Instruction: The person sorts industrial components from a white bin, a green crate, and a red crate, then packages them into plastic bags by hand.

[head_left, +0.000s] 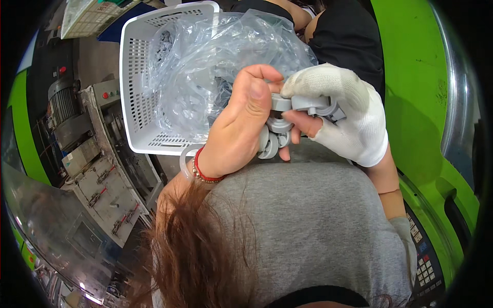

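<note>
White basket (134, 77) behind, hands (280, 120) closed on grey plastic parts (287, 120)

— How is the light where you stand?

— Bright and even from above; my glove (354, 113) nearly washes out, and glare streaks the plastic bag (215, 56) (crinkled, shiny).

— And the edges?

— They bend and fall to black at the rim; my hair (195, 256) blurs close up.

Both hands (287, 120) on grey plastic parts (280, 136)
</note>
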Action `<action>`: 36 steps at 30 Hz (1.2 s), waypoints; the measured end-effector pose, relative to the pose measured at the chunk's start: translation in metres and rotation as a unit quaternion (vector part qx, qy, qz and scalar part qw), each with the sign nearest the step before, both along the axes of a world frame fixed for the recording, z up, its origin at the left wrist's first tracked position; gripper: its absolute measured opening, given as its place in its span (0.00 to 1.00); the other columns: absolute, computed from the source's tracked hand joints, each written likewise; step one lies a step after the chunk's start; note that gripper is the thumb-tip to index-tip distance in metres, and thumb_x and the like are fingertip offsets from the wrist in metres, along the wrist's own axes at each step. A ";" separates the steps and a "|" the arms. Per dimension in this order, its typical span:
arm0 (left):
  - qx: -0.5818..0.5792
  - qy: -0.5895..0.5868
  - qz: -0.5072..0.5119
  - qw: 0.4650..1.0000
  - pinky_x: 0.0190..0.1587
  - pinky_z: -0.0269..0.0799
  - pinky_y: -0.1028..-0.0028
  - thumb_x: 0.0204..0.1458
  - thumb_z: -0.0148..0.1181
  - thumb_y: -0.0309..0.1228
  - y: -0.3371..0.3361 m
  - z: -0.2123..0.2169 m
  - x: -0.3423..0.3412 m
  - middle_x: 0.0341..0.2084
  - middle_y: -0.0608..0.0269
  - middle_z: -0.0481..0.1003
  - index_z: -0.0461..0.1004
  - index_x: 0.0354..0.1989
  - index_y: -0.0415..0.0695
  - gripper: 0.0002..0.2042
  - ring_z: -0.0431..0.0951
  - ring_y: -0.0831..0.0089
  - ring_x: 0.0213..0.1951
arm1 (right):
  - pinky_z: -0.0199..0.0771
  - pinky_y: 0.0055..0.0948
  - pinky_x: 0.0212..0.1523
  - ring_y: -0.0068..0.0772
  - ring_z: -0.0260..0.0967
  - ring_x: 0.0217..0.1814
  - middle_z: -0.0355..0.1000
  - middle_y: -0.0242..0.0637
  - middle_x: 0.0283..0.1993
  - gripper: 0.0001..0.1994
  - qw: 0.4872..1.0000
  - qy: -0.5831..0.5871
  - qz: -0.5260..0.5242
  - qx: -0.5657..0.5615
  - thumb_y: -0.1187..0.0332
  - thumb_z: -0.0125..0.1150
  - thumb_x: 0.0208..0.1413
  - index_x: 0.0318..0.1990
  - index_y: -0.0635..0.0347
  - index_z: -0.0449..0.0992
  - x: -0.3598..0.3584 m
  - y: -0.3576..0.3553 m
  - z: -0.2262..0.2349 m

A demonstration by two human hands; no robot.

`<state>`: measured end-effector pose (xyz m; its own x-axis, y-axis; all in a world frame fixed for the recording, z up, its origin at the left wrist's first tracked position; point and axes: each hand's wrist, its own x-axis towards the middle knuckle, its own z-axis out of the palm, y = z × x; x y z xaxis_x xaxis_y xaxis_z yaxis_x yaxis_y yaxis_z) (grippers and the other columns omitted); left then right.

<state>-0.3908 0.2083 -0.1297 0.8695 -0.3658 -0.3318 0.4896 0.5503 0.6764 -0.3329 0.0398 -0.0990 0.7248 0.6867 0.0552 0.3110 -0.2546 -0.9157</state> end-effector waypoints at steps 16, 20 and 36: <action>0.114 -0.240 0.089 0.960 0.30 0.58 0.84 0.49 0.58 0.21 -0.004 -0.004 -0.002 0.25 0.66 0.67 0.56 0.57 0.38 0.26 0.64 0.83 0.28 | 0.49 0.11 0.07 0.17 0.58 0.16 0.70 0.39 0.33 0.18 0.719 0.638 -0.127 0.245 0.63 0.54 0.54 0.48 0.62 0.64 -0.002 -0.011 0.000; 0.164 -0.258 0.064 0.950 0.27 0.63 0.82 0.50 0.57 0.26 -0.002 -0.006 0.002 0.26 0.64 0.67 0.56 0.56 0.38 0.25 0.66 0.80 0.27 | 0.48 0.09 0.06 0.13 0.55 0.15 0.71 0.39 0.33 0.14 0.629 0.716 -0.133 0.270 0.63 0.50 0.57 0.43 0.66 0.68 0.000 -0.011 -0.005; -0.063 0.212 0.086 0.971 0.17 0.69 0.77 0.55 0.50 0.37 0.033 -0.095 -0.015 0.21 0.69 0.68 0.58 0.54 0.45 0.20 0.72 0.78 0.21 | 0.51 0.12 0.10 0.18 0.65 0.23 0.67 0.29 0.29 0.07 0.802 0.588 -0.052 0.090 0.68 0.57 0.53 0.37 0.56 0.68 0.073 0.153 -0.040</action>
<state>-0.4054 0.2408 -0.2246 0.7169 -0.2877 -0.6350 0.6023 0.7144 0.3562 -0.2597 0.1932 -0.1386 0.4015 0.6774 -0.6164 -0.8088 -0.0535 -0.5857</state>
